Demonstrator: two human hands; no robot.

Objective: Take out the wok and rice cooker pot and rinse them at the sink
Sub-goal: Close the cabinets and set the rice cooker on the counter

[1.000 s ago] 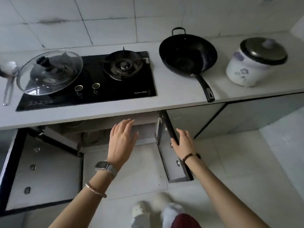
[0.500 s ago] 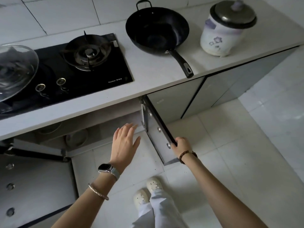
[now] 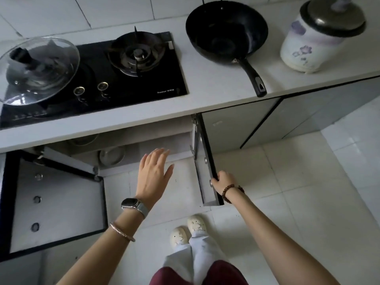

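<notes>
Already the wok and rice cooker sit on the counter; right hand grips the cabinet door edge, left hand fingers released (holding nothing), so best swing it shut gently.

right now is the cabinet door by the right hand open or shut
Open: the door stands swung out from the cabinet, the right hand gripping its outer edge.
</notes>
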